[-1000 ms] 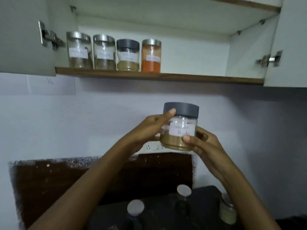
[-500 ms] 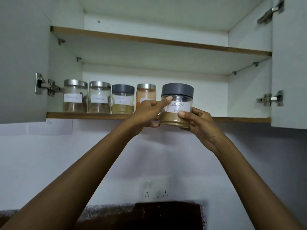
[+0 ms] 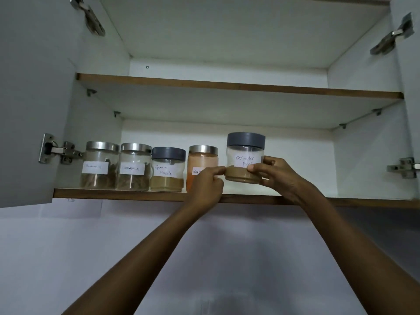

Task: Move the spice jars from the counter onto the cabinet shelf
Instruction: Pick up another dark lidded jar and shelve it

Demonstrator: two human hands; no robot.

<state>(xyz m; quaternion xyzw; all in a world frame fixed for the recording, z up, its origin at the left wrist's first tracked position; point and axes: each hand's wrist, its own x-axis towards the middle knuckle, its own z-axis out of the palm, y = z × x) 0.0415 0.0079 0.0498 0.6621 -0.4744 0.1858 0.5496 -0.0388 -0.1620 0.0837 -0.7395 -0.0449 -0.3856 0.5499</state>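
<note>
The coriander jar (image 3: 245,158) has risen to centre frame, over the shelf (image 3: 136,193), just right of the red-powder jar (image 3: 202,160). Both grips, left hand (image 3: 208,187) and right hand (image 3: 276,176), pinch its base; only setting it down remains.

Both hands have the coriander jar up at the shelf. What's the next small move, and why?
Probably ease the coriander jar back and down onto the shelf, just right of the red jar, before letting go. The left hand and right hand grip its lower part, its base looks slightly above the shelf's front edge, and open shelf shows there.
</note>
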